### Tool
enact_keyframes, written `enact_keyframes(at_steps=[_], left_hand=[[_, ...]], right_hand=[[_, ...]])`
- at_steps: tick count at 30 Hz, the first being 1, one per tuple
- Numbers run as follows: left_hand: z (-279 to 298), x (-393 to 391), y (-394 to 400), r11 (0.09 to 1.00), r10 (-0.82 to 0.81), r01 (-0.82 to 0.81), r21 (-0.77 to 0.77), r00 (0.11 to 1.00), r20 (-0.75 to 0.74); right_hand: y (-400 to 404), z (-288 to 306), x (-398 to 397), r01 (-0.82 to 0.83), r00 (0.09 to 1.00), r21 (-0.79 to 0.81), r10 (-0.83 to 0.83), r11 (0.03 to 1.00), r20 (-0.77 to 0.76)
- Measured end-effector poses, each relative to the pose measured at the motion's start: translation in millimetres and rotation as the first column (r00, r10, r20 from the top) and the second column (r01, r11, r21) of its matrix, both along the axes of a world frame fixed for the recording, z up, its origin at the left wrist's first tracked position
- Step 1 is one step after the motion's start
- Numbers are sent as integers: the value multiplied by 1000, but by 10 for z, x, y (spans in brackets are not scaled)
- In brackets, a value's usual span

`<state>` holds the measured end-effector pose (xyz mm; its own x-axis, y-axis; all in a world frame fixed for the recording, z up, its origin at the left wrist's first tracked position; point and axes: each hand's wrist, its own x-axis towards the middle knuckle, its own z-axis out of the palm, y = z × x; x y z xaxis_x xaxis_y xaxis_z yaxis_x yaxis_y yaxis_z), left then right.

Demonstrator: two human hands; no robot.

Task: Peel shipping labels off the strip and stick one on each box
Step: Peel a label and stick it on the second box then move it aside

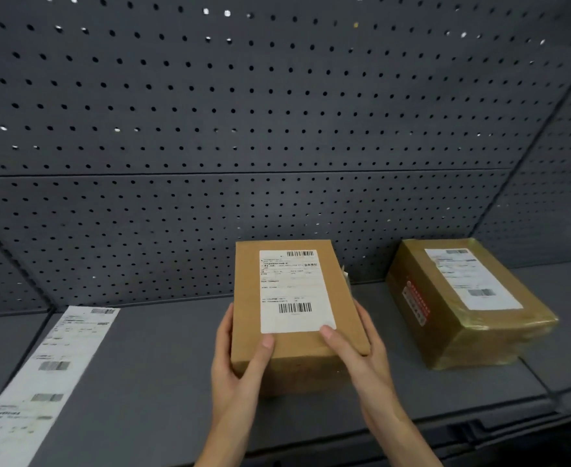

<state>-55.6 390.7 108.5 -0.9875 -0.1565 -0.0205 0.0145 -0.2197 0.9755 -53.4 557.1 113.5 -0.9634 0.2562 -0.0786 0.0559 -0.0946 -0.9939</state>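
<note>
From the head camera I see both hands wrapped on the brown cardboard box in the middle of the grey shelf. My left hand grips the box's near left corner: the thumb lies flat across the top face just below the label, and the other fingers curl down the left side, mostly hidden behind the box. My right hand holds the near right edge, its thumb pressed on the lower right corner of the white shipping label and the remaining fingers spread along the right side wall. Both grasps are closed snugly around the box. I cannot tell whether its far end rests on the shelf or is lifted.

The label sits squarely on the box's top face, barcodes at its head and foot.

To the right, well apart from the hands, a second box wrapped in glossy tape rests on the shelf, already carrying its own label on top. At the far left, the strip of labels lies flat on the shelf, running off the lower edge. A grey pegboard forms the back wall.
</note>
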Motion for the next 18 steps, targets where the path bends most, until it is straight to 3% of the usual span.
enact_keyframes(at_steps=[6,18], left_hand=[[457,-6,993,997,63,-60,49,996,-60],[997,-111,2707,998,-22,26,59,998,-63]], right_hand=[[1007,498,-36,-40,995,1,40,999,-87],[2788,1083,-71,-32,994,22,34,999,-106]])
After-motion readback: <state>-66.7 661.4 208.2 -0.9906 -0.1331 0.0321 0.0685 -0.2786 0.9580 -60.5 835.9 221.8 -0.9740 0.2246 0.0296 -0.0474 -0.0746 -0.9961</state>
